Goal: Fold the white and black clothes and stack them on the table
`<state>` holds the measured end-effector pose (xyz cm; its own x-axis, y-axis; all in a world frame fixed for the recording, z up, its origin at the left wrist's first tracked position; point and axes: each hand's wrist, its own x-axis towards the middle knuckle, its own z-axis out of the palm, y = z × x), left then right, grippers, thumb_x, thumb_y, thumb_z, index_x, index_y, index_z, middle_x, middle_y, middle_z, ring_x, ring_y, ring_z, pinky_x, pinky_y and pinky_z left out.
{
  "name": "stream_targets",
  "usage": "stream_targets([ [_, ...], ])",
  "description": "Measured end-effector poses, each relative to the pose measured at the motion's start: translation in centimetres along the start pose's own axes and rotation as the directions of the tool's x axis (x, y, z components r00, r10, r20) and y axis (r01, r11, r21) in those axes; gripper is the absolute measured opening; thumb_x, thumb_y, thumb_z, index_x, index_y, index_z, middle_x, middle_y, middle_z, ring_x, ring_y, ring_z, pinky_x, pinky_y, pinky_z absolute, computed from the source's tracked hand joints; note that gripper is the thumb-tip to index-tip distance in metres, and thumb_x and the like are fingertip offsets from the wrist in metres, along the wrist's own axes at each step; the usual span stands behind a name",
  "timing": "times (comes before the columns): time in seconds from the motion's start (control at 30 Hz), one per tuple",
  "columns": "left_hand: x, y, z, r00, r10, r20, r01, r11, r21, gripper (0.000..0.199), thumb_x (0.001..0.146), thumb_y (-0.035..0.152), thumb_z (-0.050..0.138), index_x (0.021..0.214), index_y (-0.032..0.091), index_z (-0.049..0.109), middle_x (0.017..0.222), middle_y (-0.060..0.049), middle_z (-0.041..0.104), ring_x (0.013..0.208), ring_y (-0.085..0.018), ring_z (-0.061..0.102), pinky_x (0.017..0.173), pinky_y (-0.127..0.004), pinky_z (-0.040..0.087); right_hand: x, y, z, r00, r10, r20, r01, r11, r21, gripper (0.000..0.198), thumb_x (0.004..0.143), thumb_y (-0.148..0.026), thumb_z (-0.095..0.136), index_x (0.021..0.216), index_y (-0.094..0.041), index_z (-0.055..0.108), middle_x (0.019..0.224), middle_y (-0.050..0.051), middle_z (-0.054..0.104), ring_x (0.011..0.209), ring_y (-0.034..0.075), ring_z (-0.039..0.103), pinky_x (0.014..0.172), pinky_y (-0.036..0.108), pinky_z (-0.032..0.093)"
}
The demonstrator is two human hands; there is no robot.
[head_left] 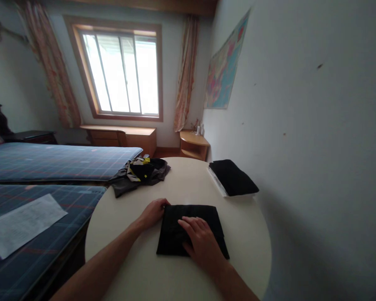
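Observation:
A black garment [172, 234], folded into a flat rectangle, lies on the round white table [113, 242] in front of me. My left hand [156, 211] is at its far left corner, with fingers curled and closed on the edge. The fingertips there are partly hidden. Flat on top of the fabric rests my right hand [200, 240], its fingers stretched out and slightly apart. What kind of garment it is cannot be made out.
Toward the back left of the table lies a crumpled grey, black and yellow garment [141, 171]. Folded black cloth [233, 177] sits on a white item at the back right, near the wall [316, 167]. Left are plaid mattresses [59, 161] and a paper sheet [25, 223].

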<state>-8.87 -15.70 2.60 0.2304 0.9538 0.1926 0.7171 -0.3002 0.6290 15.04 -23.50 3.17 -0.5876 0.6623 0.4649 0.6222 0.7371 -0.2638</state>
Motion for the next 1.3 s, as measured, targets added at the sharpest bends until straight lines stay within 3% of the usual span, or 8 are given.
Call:
stream_targets([
  [0.2,0.0,-1.0,0.6,0.999,0.042,-0.033,-0.043,0.999,-0.014,0.03,0.075,0.009,0.051,0.095,0.019,0.071,0.088,-0.003,0.072,0.079,-0.016,0.062,0.075,-0.025,0.046,1.1,-2.8,1.0,0.998,0.038,0.053,-0.031,0.991,-0.128,0.075,0.082,-0.029,0.068,0.149,-0.03,0.034,0.152,0.006,0.042,0.135,0.028,0.04,0.116,0.051,0.021],
  [0.37,0.2,-0.8,0.9,0.996,0.019,-0.083,-0.016,0.999,0.028,0.028,0.076,0.011,0.052,0.094,0.02,0.072,0.086,-0.002,0.071,0.076,-0.016,0.062,0.073,-0.026,0.045,3.9,-4.6,1.2,0.979,0.192,0.074,-0.178,0.97,-0.162,0.019,0.091,-0.033,0.062,0.108,-0.026,0.066,0.105,0.004,0.07,0.102,0.023,0.061,0.106,0.046,0.035],
  [0.5,0.3,-0.8,0.6,0.998,0.033,-0.06,-0.034,0.999,-0.007,0.033,0.074,0.009,0.05,0.096,0.019,0.073,0.087,-0.003,0.072,0.077,-0.016,0.063,0.073,-0.025,0.046,4.7,-5.2,1.5,0.956,0.291,0.028,-0.28,0.94,-0.193,0.012,0.095,-0.029,0.055,0.098,-0.023,0.065,0.094,0.004,0.068,0.09,0.022,0.061,0.082,0.037,0.046],
  [0.6,0.7,-1.3,0.0,0.998,0.068,-0.01,-0.068,0.997,-0.045,0.034,0.074,0.009,0.05,0.097,0.018,0.073,0.089,-0.003,0.073,0.078,-0.016,0.064,0.075,-0.025,0.047,3.5,-5.5,2.7,0.964,0.253,0.083,-0.23,0.949,-0.217,0.007,0.091,-0.029,0.062,0.095,-0.023,0.065,0.094,0.003,0.068,0.09,0.023,0.061,0.075,0.037,0.046],
  [0.83,2.2,-2.0,-1.5,0.977,0.096,0.192,-0.086,0.995,-0.058,0.038,0.073,0.009,0.048,0.099,0.018,0.074,0.09,-0.002,0.076,0.076,-0.016,0.067,0.071,-0.023,0.05,2.0,-4.9,4.8,0.986,0.126,0.109,-0.094,0.961,-0.26,0.013,0.09,-0.02,0.062,0.103,-0.023,0.065,0.103,0.006,0.068,0.097,0.025,0.06,0.081,0.04,0.048],
  [1.03,3.5,-2.1,-0.9,0.994,-0.052,-0.099,0.053,0.999,0.005,0.037,0.075,0.007,0.05,0.099,0.022,0.075,0.097,-0.001,0.076,0.085,-0.016,0.069,0.084,-0.024,0.051,3.8,-1.5,4.4,0.99,0.109,0.085,-0.101,0.991,-0.085,0.031,0.095,-0.016,0.05,0.123,-0.025,0.061,0.126,0.006,0.064,0.122,0.024,0.054,0.105,0.044,0.04],
  [1.2,4.8,-1.4,-0.1,0.966,-0.168,-0.197,0.17,0.985,-0.007,0.04,0.077,0.003,0.047,0.104,0.016,0.072,0.105,-0.006,0.075,0.099,-0.02,0.069,0.093,-0.03,0.052,3.6,-0.2,3.9,0.985,0.123,0.124,-0.144,0.974,0.173,0.046,0.09,-0.013,0.051,0.135,-0.023,0.054,0.144,0.006,0.053,0.14,0.023,0.039,0.119,0.049,0.022],
  [1.3,4.0,0.6,0.8,0.943,-0.114,-0.313,0.123,0.992,0.009,0.037,0.086,0.008,0.044,0.114,0.016,0.068,0.128,-0.009,0.064,0.12,-0.02,0.059,0.108,-0.035,0.042,3.8,0.1,2.8,0.986,0.133,0.104,-0.16,0.932,0.325,0.039,0.09,-0.015,0.048,0.127,-0.021,0.06,0.135,0.006,0.061,0.131,0.022,0.049,0.117,0.046,0.026],
])
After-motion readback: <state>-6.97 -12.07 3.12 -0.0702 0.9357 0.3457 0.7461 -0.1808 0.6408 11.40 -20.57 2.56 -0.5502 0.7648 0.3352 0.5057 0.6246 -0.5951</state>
